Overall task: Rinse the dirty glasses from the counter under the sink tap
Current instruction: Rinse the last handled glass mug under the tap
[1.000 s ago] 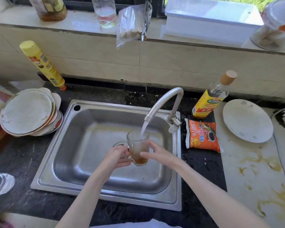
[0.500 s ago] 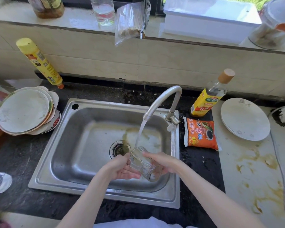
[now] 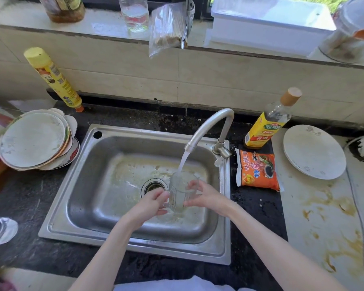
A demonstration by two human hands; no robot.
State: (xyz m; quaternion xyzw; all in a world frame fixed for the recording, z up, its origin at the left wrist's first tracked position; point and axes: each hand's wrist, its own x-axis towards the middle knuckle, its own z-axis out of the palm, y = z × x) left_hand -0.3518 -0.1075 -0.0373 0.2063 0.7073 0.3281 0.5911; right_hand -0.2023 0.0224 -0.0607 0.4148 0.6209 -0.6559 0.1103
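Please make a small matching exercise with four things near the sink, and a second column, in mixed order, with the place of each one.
1. glass
2. orange sauce packet
3. stack of plates
4. yellow spray can

A. leaning on the tiled wall
B. under the tap's stream
C. counter left of the sink
D. counter right of the sink

Pairs: 1-B, 2-D, 3-C, 4-A

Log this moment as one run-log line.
step: rinsing | glass mug: upright under tap stream | left hand: grips handle side | right hand: holds body
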